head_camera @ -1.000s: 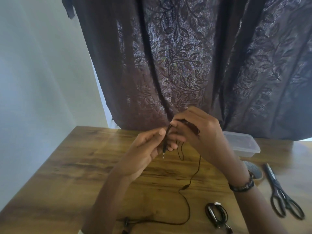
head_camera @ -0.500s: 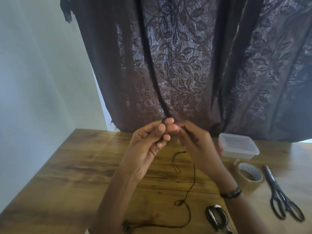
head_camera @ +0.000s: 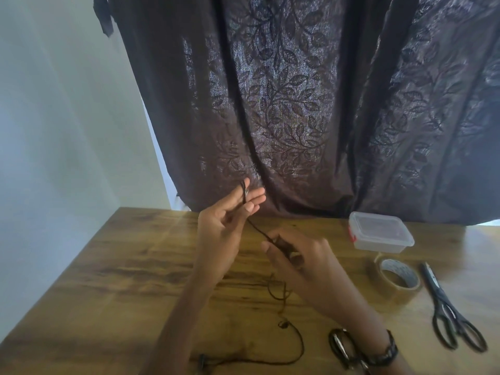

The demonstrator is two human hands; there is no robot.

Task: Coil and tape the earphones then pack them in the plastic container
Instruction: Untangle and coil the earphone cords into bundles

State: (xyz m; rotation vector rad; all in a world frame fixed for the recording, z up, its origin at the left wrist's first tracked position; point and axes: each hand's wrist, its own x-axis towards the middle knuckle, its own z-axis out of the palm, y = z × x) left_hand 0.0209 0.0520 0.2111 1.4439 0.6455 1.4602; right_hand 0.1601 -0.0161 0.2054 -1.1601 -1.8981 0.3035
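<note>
My left hand is raised above the table with its fingers pointing up, and the black earphone cable is looped over its fingertips. From there the cable runs taut down to my right hand, which pinches it just above the table. The rest of the cable trails loose over the wood to the earbuds near the front edge. A second, coiled pair of earphones lies by my right wrist. The lidded clear plastic container stands at the back right, with a roll of brown tape in front of it.
Black scissors lie at the right edge of the wooden table. A dark leaf-patterned curtain hangs behind the table, and a pale wall is on the left.
My hands were together up near the curtain. My right hand has since dropped down and to the right, drawing the cable taut from my left fingers. The loose cable on the table has shifted.
</note>
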